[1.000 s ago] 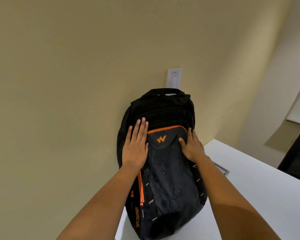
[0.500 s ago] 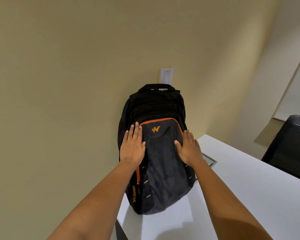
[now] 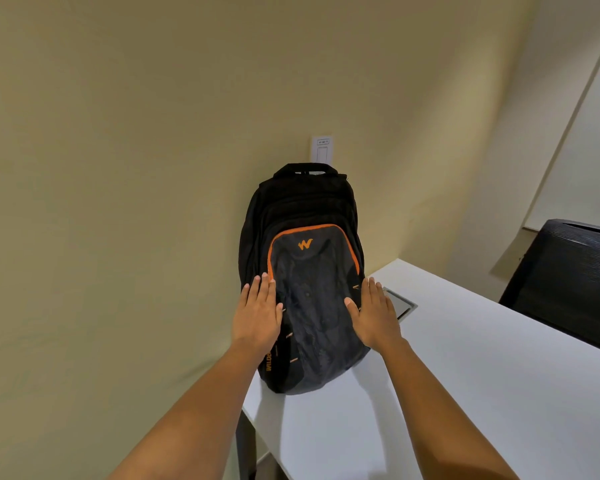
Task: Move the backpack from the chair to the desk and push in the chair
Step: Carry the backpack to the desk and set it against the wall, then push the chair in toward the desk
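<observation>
One backpack (image 3: 305, 271), black with orange trim, stands upright on the far left corner of the white desk (image 3: 465, 393), its back leaning on the beige wall (image 3: 118, 168). Its base is in shadow, and the orange lettering down its left side is half covered by the left hand (image 3: 257, 317), so the word cannot be read. Behind the backpack's top handle a white wall plate (image 3: 322, 150) shows; its lower edge is hidden. To the right of the backpack a grey hatch (image 3: 399, 303) set in the desk is partly covered by the right hand (image 3: 374, 315). One dark chair (image 3: 568, 278) sits far right of the backpack, cut off by the frame. Two hands lie flat on the backpack's front, fingers straight, each grip open and clasping nothing.
</observation>
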A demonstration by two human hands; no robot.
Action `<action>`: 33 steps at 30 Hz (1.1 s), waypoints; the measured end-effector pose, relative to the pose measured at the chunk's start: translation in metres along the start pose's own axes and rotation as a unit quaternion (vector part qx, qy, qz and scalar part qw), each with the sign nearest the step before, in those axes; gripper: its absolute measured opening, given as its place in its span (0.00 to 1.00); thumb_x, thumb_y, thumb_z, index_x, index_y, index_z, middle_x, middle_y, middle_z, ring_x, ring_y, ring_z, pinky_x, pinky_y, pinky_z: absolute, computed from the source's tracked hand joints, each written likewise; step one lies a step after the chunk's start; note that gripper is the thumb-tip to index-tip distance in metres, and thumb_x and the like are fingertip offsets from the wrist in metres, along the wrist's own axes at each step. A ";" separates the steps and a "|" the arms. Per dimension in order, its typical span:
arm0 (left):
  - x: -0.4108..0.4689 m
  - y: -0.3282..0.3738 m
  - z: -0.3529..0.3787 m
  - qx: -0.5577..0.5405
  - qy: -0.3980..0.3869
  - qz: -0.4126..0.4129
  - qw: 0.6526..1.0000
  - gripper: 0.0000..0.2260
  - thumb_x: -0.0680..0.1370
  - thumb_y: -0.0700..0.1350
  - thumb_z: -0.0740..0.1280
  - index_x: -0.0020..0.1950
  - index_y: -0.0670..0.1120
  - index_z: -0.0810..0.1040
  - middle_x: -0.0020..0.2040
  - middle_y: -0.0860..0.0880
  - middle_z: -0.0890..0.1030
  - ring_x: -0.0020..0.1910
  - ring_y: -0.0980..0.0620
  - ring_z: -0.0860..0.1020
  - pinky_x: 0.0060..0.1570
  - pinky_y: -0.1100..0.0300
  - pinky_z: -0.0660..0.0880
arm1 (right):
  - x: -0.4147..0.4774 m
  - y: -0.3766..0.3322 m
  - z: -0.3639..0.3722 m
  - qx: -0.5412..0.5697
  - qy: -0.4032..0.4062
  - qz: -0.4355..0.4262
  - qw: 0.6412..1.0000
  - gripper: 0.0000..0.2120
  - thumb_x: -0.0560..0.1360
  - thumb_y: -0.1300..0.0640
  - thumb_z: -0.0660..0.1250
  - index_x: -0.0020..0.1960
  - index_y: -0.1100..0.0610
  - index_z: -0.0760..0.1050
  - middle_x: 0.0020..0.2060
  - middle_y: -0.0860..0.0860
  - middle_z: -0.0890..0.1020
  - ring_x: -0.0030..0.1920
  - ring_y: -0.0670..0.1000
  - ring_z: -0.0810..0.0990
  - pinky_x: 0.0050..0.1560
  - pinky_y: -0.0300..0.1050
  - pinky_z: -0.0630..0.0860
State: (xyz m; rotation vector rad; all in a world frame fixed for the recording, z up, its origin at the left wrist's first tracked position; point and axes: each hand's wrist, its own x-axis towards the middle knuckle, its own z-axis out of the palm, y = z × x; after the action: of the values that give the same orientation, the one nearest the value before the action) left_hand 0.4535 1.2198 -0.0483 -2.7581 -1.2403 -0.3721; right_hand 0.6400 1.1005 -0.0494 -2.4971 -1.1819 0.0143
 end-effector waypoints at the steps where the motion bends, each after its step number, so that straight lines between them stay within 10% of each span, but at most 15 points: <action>1: -0.006 -0.001 0.001 0.002 -0.002 0.000 1.000 0.25 0.83 0.51 0.43 0.78 0.43 0.45 0.80 0.46 0.47 0.78 0.48 0.44 0.76 0.53 0.42 | -0.007 0.000 0.002 -0.001 0.000 0.002 1.000 0.33 0.81 0.41 0.47 0.78 0.57 0.43 0.79 0.54 0.47 0.78 0.54 0.46 0.76 0.49 0.46; 33: -0.327 -0.135 0.002 -0.029 -0.166 0.135 0.976 0.25 0.83 0.51 0.43 0.78 0.42 0.48 0.79 0.43 0.48 0.78 0.47 0.46 0.76 0.52 0.42 | -0.393 -0.120 0.076 -0.029 -0.093 0.172 0.980 0.32 0.81 0.42 0.43 0.78 0.58 0.37 0.78 0.54 0.40 0.78 0.52 0.38 0.76 0.48 0.39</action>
State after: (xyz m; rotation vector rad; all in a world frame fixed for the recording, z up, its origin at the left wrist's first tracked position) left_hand 0.1438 1.0732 -0.1373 -3.0759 -0.8936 0.0805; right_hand 0.2837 0.9012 -0.1375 -2.7711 -0.8088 0.3156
